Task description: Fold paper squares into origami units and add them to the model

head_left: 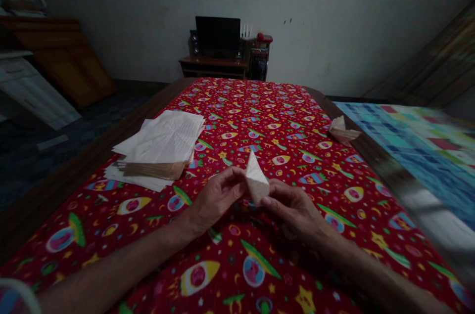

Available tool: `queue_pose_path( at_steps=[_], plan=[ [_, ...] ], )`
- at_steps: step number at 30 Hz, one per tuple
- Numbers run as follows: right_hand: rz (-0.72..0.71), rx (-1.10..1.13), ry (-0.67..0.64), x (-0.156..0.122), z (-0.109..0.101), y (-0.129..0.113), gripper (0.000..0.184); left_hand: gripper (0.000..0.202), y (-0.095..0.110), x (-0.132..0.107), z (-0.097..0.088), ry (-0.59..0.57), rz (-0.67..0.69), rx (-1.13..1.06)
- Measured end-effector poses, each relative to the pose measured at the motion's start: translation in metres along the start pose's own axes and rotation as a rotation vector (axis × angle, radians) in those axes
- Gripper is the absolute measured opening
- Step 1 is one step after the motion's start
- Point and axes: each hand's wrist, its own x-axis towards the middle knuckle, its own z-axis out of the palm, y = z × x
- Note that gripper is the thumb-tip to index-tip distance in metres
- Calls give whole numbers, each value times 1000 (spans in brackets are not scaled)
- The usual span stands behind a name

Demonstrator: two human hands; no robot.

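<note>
A small folded piece of off-white paper (257, 179), pointed at its top, is held up between my two hands above the red patterned cloth (230, 254). My left hand (221, 194) pinches its left side between thumb and fingers. On its lower right edge, my right hand (291, 205) closes with the thumb in front. Parts of the fingers behind the paper are hidden. To the left lies a stack of creased paper sheets (163, 138), white on top with browner ones below. Another folded paper piece (342, 131) rests near the cloth's right edge.
A long dark wooden table (122, 136) carries the cloth. Right of it is a bed with a blue and multicoloured checked cover (408, 156). Against the far wall stand a monitor (218, 34) and speakers on a small desk. Wooden cabinets (63, 62) are at the left.
</note>
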Motion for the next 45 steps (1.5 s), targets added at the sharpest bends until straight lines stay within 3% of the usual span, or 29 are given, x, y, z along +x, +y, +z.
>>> queue_pose_path(
  at_steps=[3,12,17,24,31,36,40,45],
  plan=[
    [-49,-47,-4,-2,2,-2,22,24,5,0,2,35,7,83],
    [-8,114,95,-2,-2,-10,22,21,0,2,-4,-29,54,223],
    [-34,102,101,-3,-3,-10,18,21,-2,2,-5,-72,30,136],
    [-35,95,132,0,-1,-7,23,29,-6,-2,2,-49,-168,-29],
    [-26,21,178,-1,0,-4,24,54,-1,-1,14,-23,-178,-9],
    [-87,-61,167,0,3,-3,26,34,-14,0,14,128,-100,228],
    [-109,-84,161,-1,3,-1,26,23,-16,-2,12,125,-2,389],
    [-118,-90,159,-2,3,-4,24,17,-10,-3,14,120,40,428]
  ],
)
